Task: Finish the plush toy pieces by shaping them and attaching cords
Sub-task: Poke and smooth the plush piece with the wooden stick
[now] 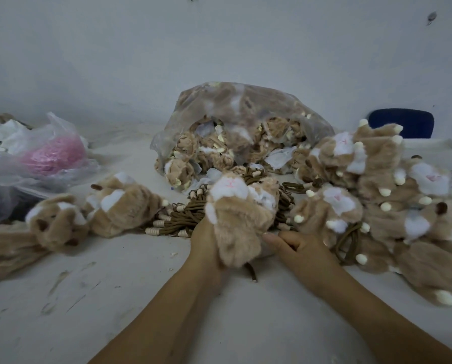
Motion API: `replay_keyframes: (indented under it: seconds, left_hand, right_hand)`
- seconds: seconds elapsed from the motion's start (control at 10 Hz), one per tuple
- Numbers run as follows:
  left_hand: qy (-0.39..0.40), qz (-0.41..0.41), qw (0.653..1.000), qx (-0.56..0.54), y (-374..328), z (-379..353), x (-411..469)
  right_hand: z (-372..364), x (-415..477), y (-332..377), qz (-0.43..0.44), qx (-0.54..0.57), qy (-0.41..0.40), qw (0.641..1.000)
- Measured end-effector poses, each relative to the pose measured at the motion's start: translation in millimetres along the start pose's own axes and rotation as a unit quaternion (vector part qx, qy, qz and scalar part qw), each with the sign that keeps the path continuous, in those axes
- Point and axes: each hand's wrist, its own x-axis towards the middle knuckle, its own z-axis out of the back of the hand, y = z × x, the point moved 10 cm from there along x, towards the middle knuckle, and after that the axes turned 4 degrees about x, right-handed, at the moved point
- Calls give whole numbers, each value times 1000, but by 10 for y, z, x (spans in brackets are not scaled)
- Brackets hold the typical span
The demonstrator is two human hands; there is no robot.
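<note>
While the left hand [206, 245] grips the plush [239, 219] from its left, its long axis runs away from the person, face end far, cord tail [251, 271] at the near end. Right hand [302, 245] touches its right edge, fingers curled; grip unclear

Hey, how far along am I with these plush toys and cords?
Looks done: the pile of shaped toys on the right, with a cord loop showing. In hand: your left hand grips one plush toy, a cord end hanging below it; your right hand sits beside it. Left: a clear bag full of pieces and a bundle of cords.
</note>
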Motion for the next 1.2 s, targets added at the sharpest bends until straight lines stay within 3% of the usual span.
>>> replay_keyframes:
  seconds: [0.1,0.2,0.3,0.7,0.8,0.9,1.0,1.1,1.2]
  left_hand:
    - [182,-28,983,16,-55,-307,-200]
    - [217,-109,968,-54,-322,-397,-267]
    - [263,-153,951,-52,-474,-458,-388]
    - [193,-90,976,-53,-333,-302,-248]
    - [186,-34,977,-97,-191,-320,-207]
    - [238,38,963,-120,-85,-440,-273]
    - [266,40,959,-87,-69,-510,-284]
    - [242,15,970,-29,-82,-491,-266]
    - [175,-80,981,-18,-266,-309,-270]
  right_hand:
    - [44,47,-87,-44,12,-25,999]
    - [81,58,-100,-45,12,-41,998]
    - [143,53,-91,-22,-3,-50,999]
    - [223,63,-104,16,-102,-12,995]
    - [203,39,-7,32,-68,-13,997]
    - [111,22,80,33,-11,-17,999]
    - [58,23,65,10,26,-29,999]
    - [53,42,-15,-23,19,-27,999]
    - [139,57,-1,-21,-13,-53,998]
